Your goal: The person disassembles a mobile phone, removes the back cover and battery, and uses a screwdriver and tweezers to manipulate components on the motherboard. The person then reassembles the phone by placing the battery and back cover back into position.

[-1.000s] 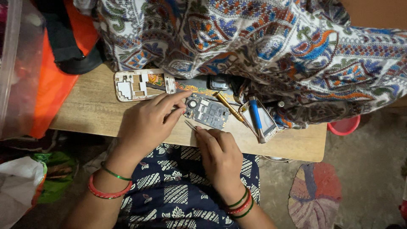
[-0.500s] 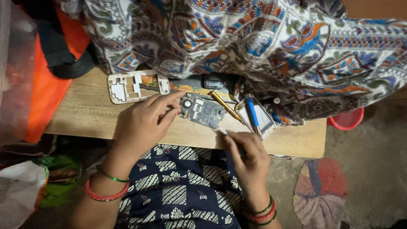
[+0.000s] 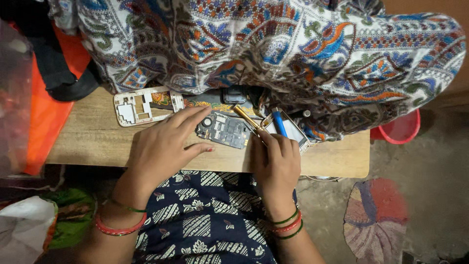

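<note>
A person works at a small wooden table (image 3: pixel 88 142), with a dark circuit board (image 3: pixel 223 130) lying flat near its middle. The left hand (image 3: pixel 163 146) rests palm down just left of the board, fingers spread and loose, fingertips touching the board's left edge, gripping nothing. The right hand (image 3: pixel 274 161) sits just right of the board, its fingers curled near a gold-coloured tool (image 3: pixel 246 119) that slants across the board's right corner; whether they actually pinch it cannot be told. A blue-handled tool (image 3: pixel 279 122) lies right of the board, a white phone frame (image 3: pixel 146 105) lies left of it, and patterned cloth (image 3: pixel 273 54) drapes beyond it.
</note>
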